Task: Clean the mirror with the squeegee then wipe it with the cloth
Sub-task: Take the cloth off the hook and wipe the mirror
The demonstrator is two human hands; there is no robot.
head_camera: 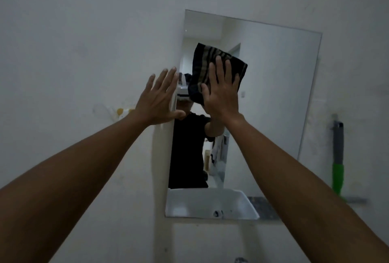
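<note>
Cloth [212, 67], dark with pale stripes and folded into a pad, is lying flat against the mirror [273, 94] in the upper-left part of the glass, close to its left edge and roughly level with the middle of that edge's upper half. Right hand [223, 96] is pressing on the cloth's lower half with fingers spread and palm flat, not clamped around it; most of the cloth is projecting upward and slightly left beyond the fingertips. Left hand [160, 98] is resting open, holding nothing, fingers splayed, across the mirror's left edge where glass meets wall [84, 41], just beside the cloth. The mirror's long axis is running top to bottom, tilted in this view, and the large unwiped-looking expanse is lying to the right of and below the pad, toward the right edge and bottom right corner. Judgement: the wiping stage is under way, and the coming stroke is depending on the right hand carrying the cloth rightward or downward, away from the bracing left hand; the right hand is the nearer to that area. Squeegee [338, 157], green and grey handled, is standing upright against the wall just beyond the mirror's lower right edge, well apart from both hands and untouched.
</note>
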